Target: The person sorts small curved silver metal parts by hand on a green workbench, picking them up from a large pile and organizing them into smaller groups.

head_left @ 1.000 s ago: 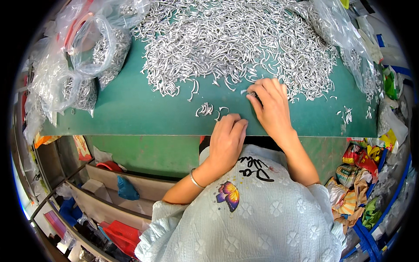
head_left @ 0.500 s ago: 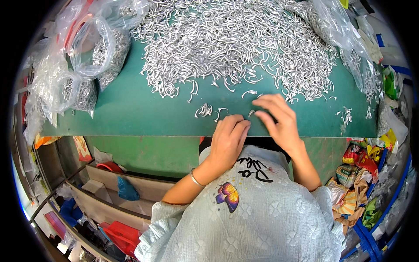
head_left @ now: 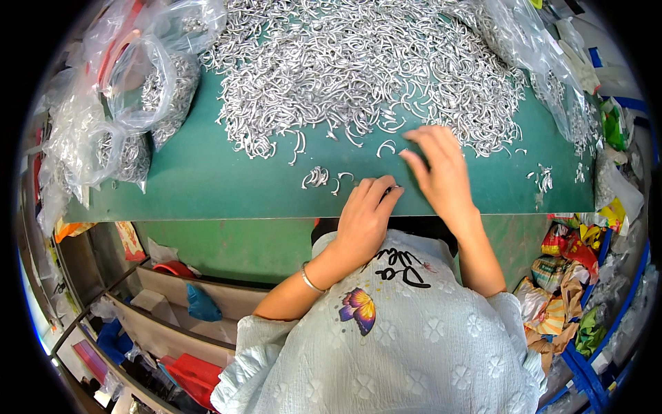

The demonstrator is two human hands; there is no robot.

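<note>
1. the left hand (head_left: pixel 369 210) is at the near edge of the green table (head_left: pixel 227 190), its fingers curled in; a small shiny bit shows between the thumb and the fingertips, but whether they grip it i cannot tell
2. the right hand (head_left: pixel 443 172) is to the right of the left one and a little farther from the body, its thumb and fingers parted and released
3. a bent silver piece (head_left: pixel 387 143) lies on the table, just left of the right hand's thumb
4. left of it and nearer the edge, a small cluster of silver pieces (head_left: pixel 316 177) lies beside two loose silver pieces (head_left: pixel 337 185)
5. beyond both hands, a wide heap of curved silver pieces (head_left: pixel 365 76) covers the far part of the table
6. clear plastic bags (head_left: pixel 172 93) with silver pieces inside stand at the left, and another clear bag (head_left: pixel 552 76) lies at the right
7. a bracelet (head_left: pixel 310 279) circles the left wrist
</note>
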